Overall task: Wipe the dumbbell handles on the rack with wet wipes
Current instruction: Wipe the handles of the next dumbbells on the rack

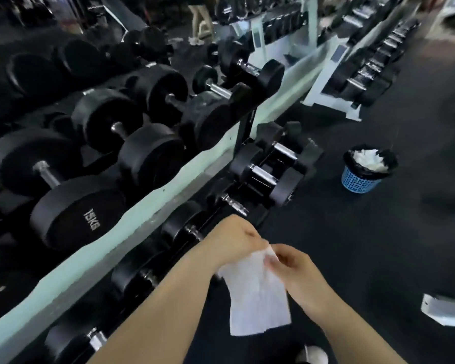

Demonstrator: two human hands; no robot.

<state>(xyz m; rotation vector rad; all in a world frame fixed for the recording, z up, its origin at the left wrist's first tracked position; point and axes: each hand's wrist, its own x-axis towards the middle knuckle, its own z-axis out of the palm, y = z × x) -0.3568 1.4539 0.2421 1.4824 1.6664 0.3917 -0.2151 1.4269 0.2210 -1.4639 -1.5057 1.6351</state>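
Dumbbells fill the pale green rack along the left. The upper tier carries big black-headed ones, one of them stamped 15KG, and the tier beneath carries smaller ones. Their handles are short steel bars between the heads. The chrome ones low down look hard and smooth, and probably go slick once damp. The weights look far too heavy to be worth lifting for this. I'd say each bar is best cleaned where it sits, with the sheet wrapped round the middle of the bar between the heads.

Just right of the lower tier, the left hand is raised with its back to the camera. Its fingers are curled in and pinch the top edge of the wet wipe. The wipe is white, thin and limp, and hangs as a loose sheet between the forearms, touching no dumbbell. Being that soft, it should drape round a bar easily, though rough metal could snag or tear it.

The right hand meets the same top edge. Thumb and forefinger are nipped on the corner and the other fingers are loosely bent. Together the hands look set to spread the sheet.

Further right, on the dark floor, stands a blue bin with a black liner and crumpled white wipes inside.
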